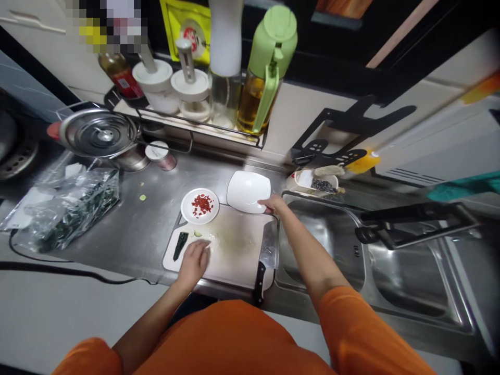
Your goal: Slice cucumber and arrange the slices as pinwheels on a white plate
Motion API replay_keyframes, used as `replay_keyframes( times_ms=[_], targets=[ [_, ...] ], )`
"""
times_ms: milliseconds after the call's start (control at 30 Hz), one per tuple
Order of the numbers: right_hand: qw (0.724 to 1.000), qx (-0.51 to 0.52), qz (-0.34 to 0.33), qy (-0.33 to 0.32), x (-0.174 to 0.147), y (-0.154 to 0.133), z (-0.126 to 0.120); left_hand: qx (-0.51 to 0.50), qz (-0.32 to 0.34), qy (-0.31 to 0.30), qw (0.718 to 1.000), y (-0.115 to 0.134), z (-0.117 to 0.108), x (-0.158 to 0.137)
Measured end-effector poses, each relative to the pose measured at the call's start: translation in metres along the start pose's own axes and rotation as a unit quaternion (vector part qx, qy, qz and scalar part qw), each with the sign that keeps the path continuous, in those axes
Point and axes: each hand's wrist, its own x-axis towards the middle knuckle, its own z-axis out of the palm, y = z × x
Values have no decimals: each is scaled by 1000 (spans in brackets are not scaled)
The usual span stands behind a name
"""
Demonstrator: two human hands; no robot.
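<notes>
My right hand (272,203) pinches the near right corner of a white square dish (248,188), with the thumb over its rim. The dish has nothing in it and sits just behind the cutting board (234,265). Over the left part of the board, my left hand (195,263) has its fingers loosely bent and holds nothing that I can see. Close to it lie a dark green vegetable piece (180,246) and a small pale green scrap (198,234). A cleaver (269,255) with a black handle rests along the board's right side. Chopped red pieces fill a round white plate (200,214).
Right of the board is a double steel sink (324,234) with a black faucet (417,224). Bagged greens (74,208) and a lidded steel pot (99,135) stand left. Behind, a rack (219,130) bears seasoning jars and an oil bottle (269,73).
</notes>
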Motion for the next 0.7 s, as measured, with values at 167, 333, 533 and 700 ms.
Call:
replay_keyframes(
  times_ms=[167, 333, 533, 700],
  targets=[
    [990, -115, -27, 74, -9, -9, -5, 99, -105, 117, 983, -28, -16, -5],
    [941, -267, -83, 192, -55, -6, -8, 149, -179, 121, 965, -44, -18, -2],
    [930, -346, -81, 95, -161, 67, 26, 87, -188, 104, 973, -52, -21, -5],
    [918, -390, -53, 47, -209, 117, 61, -9, -149, 22, 988, -18, -6, -5]
  ],
)
